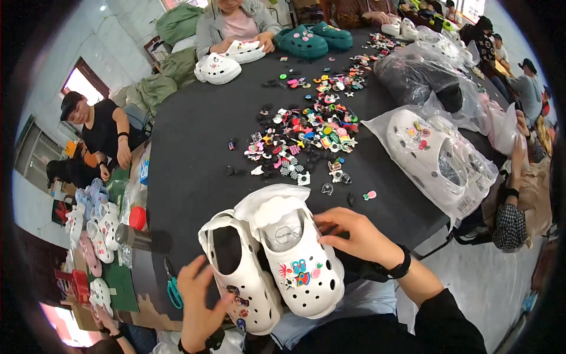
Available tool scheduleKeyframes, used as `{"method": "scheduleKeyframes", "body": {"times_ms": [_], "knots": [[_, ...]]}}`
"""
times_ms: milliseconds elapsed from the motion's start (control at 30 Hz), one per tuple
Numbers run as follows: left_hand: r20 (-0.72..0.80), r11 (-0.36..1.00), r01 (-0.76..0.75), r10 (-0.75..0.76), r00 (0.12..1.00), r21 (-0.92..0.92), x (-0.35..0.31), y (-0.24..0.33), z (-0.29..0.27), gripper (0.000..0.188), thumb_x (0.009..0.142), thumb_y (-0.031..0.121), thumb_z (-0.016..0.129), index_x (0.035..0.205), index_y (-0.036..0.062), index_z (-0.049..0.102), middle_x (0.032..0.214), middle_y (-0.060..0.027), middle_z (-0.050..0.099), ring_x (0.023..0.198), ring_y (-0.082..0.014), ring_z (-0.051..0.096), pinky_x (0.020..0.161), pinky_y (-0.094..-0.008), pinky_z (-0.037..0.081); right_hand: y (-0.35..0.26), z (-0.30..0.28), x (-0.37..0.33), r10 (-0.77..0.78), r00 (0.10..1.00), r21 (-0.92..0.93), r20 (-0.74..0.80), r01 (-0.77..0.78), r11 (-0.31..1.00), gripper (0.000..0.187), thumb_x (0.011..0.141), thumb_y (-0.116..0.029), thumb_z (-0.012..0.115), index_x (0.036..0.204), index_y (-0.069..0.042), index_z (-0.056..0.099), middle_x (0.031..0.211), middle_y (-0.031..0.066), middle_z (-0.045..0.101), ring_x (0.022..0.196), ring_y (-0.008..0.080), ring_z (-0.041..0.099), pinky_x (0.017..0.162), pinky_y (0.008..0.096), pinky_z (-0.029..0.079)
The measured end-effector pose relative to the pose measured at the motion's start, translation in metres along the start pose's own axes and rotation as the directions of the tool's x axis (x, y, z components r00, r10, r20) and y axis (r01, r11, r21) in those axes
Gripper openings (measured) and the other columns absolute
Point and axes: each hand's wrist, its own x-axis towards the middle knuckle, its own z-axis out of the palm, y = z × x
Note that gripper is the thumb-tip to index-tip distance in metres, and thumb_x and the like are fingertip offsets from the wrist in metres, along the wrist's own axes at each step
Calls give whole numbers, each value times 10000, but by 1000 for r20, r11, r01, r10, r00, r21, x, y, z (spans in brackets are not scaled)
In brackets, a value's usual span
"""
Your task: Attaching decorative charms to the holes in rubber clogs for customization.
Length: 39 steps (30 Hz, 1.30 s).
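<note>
Left hand [199,304] fingers spread beside white clogs [312,298]; right hand [362,237] fingers curved at heel rim, pinch unclear. Loose charms [306,133], bagged clogs [425,162] and scissors [171,279] occupy black table [188,147].

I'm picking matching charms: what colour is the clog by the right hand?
White: the clog by the right hand shows best in the head view.

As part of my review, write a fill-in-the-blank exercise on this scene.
1. The clogs between the left hand and the right hand are ____ in colour.
2. The scissors lie nearer the ____ hand.
3. The right wristband is ____ in colour.
4. The other clogs right of the charms lie inside a transparent plastic ____.

Missing words: white; left; black; bag.
</note>
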Motion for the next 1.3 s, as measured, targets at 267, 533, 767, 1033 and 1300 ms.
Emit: {"method": "scheduleKeyframes", "body": {"times_ms": [267,533,767,1033,1300], "knots": [[-250,881,451,-409,878,142,-117,-110,33,521,838,137,677,1294,-8,471,1313,-208,438,1201,-367,436,1024,-432,338,6,3,-12,43,998,42,-34,-42,998,231,854,-31,684,1082,-26,650,1000,66,634,862,126,626,711,248,504],[-332,670,741,-692,641,36,-112,-93,51,394,887,185,645,1215,6,522,1110,-173,460,947,-329,521,826,-393,438,-15,2,-31,-99,988,53,-121,106,993,172,862,-34,660,1034,-25,663,963,70,640,817,141,603,677,262,478],[-362,762,638,-566,740,111,-113,-109,46,223,863,160,680,939,5,540,979,-128,484,804,-262,517,702,-369,440,-30,16,-46,-135,989,118,-61,142,983,161,855,-22,663,1016,-20,674,951,91,661,812,175,618,678,289,494],[-390,696,512,-711,585,-503,-110,-101,52,97,932,84,595,891,27,529,1050,-71,500,611,-101,468,565,-232,404,-44,46,-55,-328,932,248,154,284,926,164,861,-74,660,1021,-42,655,962,92,641,855,263,647,737,352,531],[-476,825,548,-431,767,136,-128,-128,57,205,954,170,574,1068,4,535,1048,-85,495,691,-142,490,619,-299,442,-42,50,-66,-394,908,269,141,347,898,179,882,-91,636,1056,-50,644,985,88,621,878,269,639,733,360,530]]}}
